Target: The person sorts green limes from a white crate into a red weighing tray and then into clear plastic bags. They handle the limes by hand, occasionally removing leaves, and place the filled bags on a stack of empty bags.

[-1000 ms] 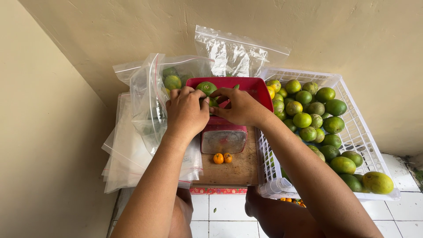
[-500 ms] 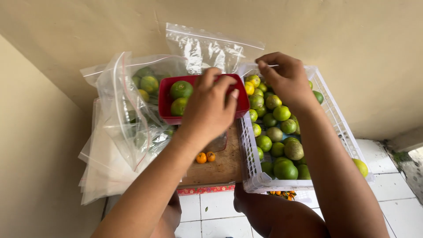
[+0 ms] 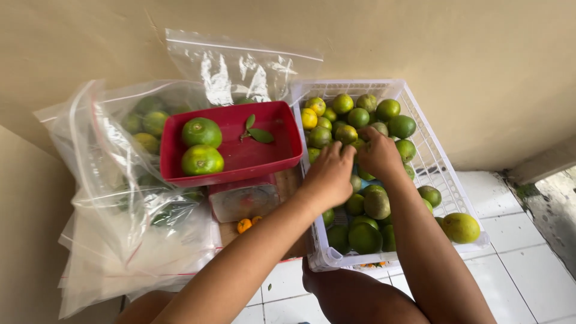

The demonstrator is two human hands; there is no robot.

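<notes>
So both hands are in the white crate (image 3: 445, 180), at about 2 o'clock from the red tray (image 3: 282, 157). Left hand (image 3: 332, 175) and right hand (image 3: 378, 155) curl over the limes (image 3: 377, 204); can't tell if either grips one. Picking stage, I'd say. Two limes sit in the tray at 10 o'clock.

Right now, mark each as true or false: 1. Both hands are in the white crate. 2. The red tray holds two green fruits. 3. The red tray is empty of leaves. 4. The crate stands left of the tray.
1. True: the left hand and right hand reach among the fruits in the white crate.
2. True: two green fruits lie in the red tray.
3. False: leaves lie in it.
4. False: the crate stands to its right.
</notes>
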